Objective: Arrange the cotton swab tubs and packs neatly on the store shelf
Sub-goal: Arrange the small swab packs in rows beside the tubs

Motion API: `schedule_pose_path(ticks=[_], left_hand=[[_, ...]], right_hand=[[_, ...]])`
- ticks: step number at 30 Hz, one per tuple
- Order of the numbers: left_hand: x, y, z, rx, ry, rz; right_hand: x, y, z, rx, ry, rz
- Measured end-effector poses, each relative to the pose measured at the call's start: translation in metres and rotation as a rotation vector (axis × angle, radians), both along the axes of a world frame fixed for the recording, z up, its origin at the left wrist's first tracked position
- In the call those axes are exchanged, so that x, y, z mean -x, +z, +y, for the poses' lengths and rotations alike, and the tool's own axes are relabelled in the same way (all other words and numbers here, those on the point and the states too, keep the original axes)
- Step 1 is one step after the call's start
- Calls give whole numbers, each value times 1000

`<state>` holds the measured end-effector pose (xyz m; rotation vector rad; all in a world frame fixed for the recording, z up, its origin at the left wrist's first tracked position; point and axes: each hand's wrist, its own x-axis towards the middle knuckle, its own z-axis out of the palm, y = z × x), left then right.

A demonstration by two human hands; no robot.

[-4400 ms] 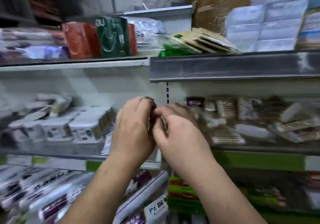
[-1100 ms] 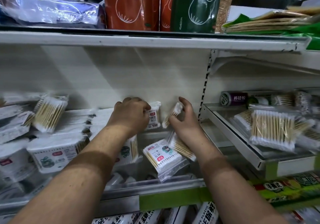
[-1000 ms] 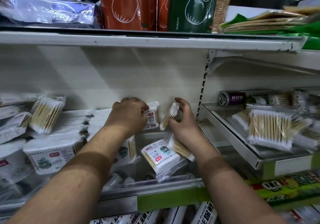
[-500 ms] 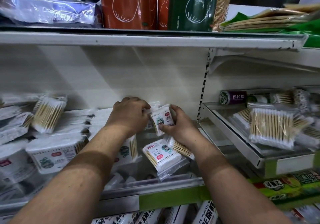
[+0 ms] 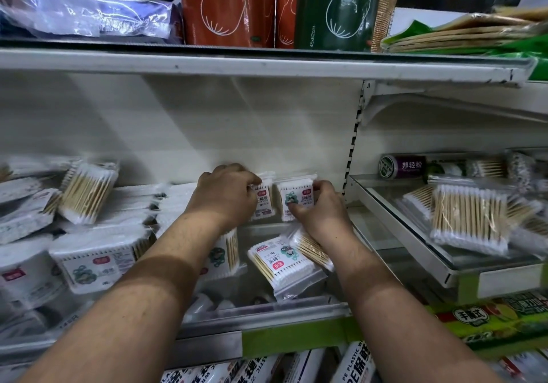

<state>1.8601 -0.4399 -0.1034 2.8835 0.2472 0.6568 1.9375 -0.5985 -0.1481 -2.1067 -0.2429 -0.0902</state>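
Note:
At the back of the glass shelf (image 5: 267,320) my right hand (image 5: 318,210) grips a small cotton swab pack (image 5: 296,199), standing it upright with its label facing me. Just left of it my left hand (image 5: 225,196) holds another upright swab pack (image 5: 264,202), mostly hidden behind my knuckles. Below my hands a labelled swab pack (image 5: 281,264) lies flat, and another pack (image 5: 311,249) lies under my right wrist. White swab tubs (image 5: 92,261) are piled on the left, with a tilted swab pack (image 5: 86,193) on top.
The neighbouring shelf on the right (image 5: 415,246) holds loose swab packs (image 5: 468,213) and a purple roll (image 5: 403,166). Above, an upper shelf (image 5: 267,62) carries orange and green bag packs (image 5: 335,6). Plastic-wrap boxes (image 5: 355,365) lie below.
My right hand has turned its pack label-forward and set it upright beside the pack under my left hand. The left hand has hardly moved.

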Motion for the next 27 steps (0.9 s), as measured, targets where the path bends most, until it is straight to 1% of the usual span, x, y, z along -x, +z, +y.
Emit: schedule_pose_path(ticks=[6,12,18,23,27], left_hand=[[0,0,1,-1,3,-3],[-2,-2,2,-19,5,-15],[-1,-1,0,-3,5,-15],[0,-1,-1,13,-1,-15],[1,0,-1,27,-2,-16]], right_hand=[[4,3,0,-45,75,65],[3,3,-2,-79,64,79],[5,5,1,-59,33,60],[10,7,-1,-120,60,53],[13,10,-3,-127,36,52]])
